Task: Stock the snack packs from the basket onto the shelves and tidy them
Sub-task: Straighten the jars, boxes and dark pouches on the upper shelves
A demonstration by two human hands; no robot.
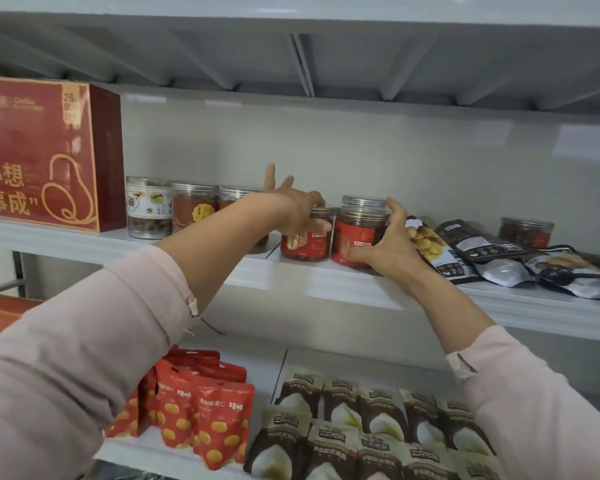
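Two clear jars with red labels stand side by side near the front of the upper shelf. My left hand grips the left jar from above and behind, with two fingers sticking up. My right hand curls round the right jar, thumb low on its front and fingers on its right side. Behind that jar stands another jar, of which only the lid shows. No basket is in view.
A red gift box stands at the shelf's left, with three jars beside it. Dark snack pouches lie flat to the right, a lone jar behind them. On the lower shelf stand red packs and brown-and-cream packs.
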